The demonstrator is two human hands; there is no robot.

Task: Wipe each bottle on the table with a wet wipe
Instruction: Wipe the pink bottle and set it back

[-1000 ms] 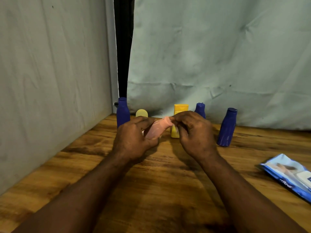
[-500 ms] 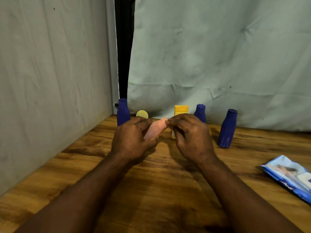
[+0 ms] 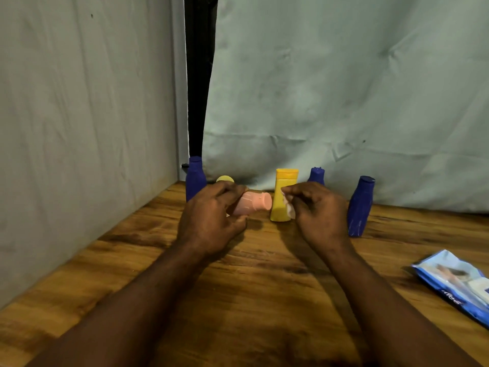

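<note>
- Fingers of the left hand (image 3: 211,221) are curling round a small pink plastic bottle (image 3: 255,205), holding it tipped sideways over the brown wooden table (image 3: 251,287)
- Right hand (image 3: 317,215) is pinching a crumpled white wet wipe (image 3: 290,209), near the pink bottle's cap but apart from it
- Tall yellow plastic bottle (image 3: 281,197) and three dark blue plastic bottles (image 3: 195,181) (image 3: 316,176) (image 3: 360,207) are standing upright behind
- Blue wipes packet (image 3: 460,284) is lying at the right

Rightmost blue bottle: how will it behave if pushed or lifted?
The rightmost blue bottle stands tall and narrow, so a push near its cap probably tips it. It looks like hard plastic: likely stiff and light.
</note>
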